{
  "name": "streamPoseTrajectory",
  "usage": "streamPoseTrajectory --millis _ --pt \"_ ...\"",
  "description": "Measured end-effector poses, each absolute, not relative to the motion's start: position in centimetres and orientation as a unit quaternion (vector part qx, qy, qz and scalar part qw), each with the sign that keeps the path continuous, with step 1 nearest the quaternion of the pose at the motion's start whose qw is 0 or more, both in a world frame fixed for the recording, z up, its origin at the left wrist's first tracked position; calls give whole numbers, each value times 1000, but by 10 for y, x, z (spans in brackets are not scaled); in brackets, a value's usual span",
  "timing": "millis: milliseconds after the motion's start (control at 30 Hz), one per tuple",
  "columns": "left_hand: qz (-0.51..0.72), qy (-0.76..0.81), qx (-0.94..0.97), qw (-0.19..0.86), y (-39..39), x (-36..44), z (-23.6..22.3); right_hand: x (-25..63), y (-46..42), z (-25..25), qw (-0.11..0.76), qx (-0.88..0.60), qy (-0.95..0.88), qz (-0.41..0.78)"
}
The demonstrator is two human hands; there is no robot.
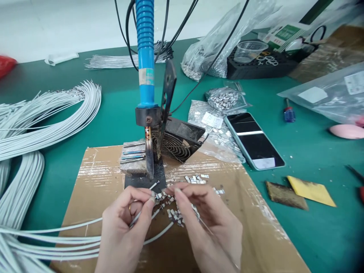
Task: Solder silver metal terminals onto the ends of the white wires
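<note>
My left hand (pixel 125 223) is closed in a pinch on white cables (pixel 153 185), one tip poking out past the fingertips. More white cable runs under that hand toward the left. Close beside it, my right hand (pixel 212 223) is also pinched, with a thin grey wire (pixel 206 226), like solder wire, crossing its palm; its fingertips hide what lies between them. Small silvery metal tabs (pixel 175 216) are scattered on the cardboard below both hands. Just above the fingers, a blue-handled soldering iron (pixel 146 91) points straight down from its stand.
Behind the iron sits a small black fan (pixel 179 140). Bundles of white cable (pixel 71 121) fill the left side. On the right lie a phone (pixel 254 140), bags of metal parts (pixel 224 98), sponges (pixel 311 190) and a screwdriver (pixel 289 113). A cardboard sheet (pixel 250 235) covers the work area.
</note>
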State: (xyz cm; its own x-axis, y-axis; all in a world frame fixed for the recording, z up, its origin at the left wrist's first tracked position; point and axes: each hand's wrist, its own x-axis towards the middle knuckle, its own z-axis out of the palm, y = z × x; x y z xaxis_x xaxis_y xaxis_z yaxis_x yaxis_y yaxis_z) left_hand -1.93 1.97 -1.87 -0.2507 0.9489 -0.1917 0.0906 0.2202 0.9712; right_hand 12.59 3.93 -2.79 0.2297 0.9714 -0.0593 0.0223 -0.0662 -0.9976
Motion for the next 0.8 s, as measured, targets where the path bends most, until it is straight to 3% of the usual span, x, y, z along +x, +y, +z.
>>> streamPoseTrajectory --millis 100,233,367,433,500,633,800 --pt "464 666 380 444 8 -10 -20 143 39 -35 544 -604 -411 413" --pt "428 669 471 384 -6 -9 -25 171 40 -46 607 -541 -347 468" --pt "374 638 647 184 -10 -38 -38 190 38 -52 618 -531 -322 483" --pt "306 648 696 41 -10 -57 -46 196 35 -52 585 -564 -363 456" --pt "226 665 712 -29 -9 -74 -51 199 31 -50 537 -592 -423 426" --pt "207 682 700 32 -10 -89 -48 196 23 -49 465 -572 -559 379" --pt "229 658 673 248 -19 -75 -19 186 16 -55 401 -498 -732 236"
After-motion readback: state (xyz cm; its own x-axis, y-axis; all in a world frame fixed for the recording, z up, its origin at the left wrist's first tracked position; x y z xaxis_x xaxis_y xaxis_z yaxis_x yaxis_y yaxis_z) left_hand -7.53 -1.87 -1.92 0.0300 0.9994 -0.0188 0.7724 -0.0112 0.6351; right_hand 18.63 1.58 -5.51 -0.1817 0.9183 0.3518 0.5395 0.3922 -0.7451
